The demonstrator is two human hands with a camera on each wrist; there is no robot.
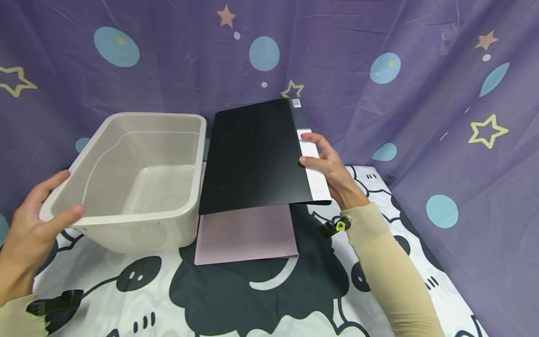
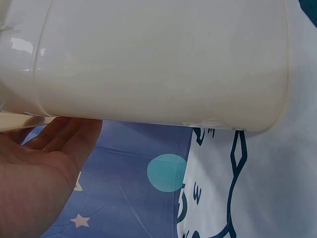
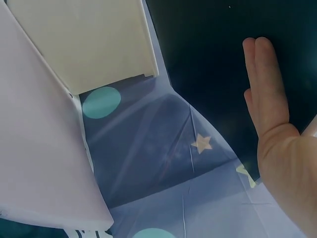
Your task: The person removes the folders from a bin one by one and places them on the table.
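On the left stands a beige plastic tub [image 1: 168, 185]; nothing shows inside it. My left hand [image 1: 35, 224] grips its near left rim, thumb over the edge and fingers outside, under the rim in the left wrist view. A black folder [image 1: 252, 159] with a white spine label is tilted just right of the tub. My right hand [image 1: 330, 171] holds it at the spine, the thumb on top; the right wrist view shows fingers [image 3: 267, 84] lying along its underside. Beneath it lies a pale pink folder [image 1: 246, 236], its far part hidden by the black one.
A white cloth with black cartoon sheep [image 1: 147, 299] covers the table. Purple curtain [image 1: 328, 51] with stars and blue spots hangs behind and along the right side. A dark strap with a yellow-green piece [image 1: 340, 225] sits at the right wrist.
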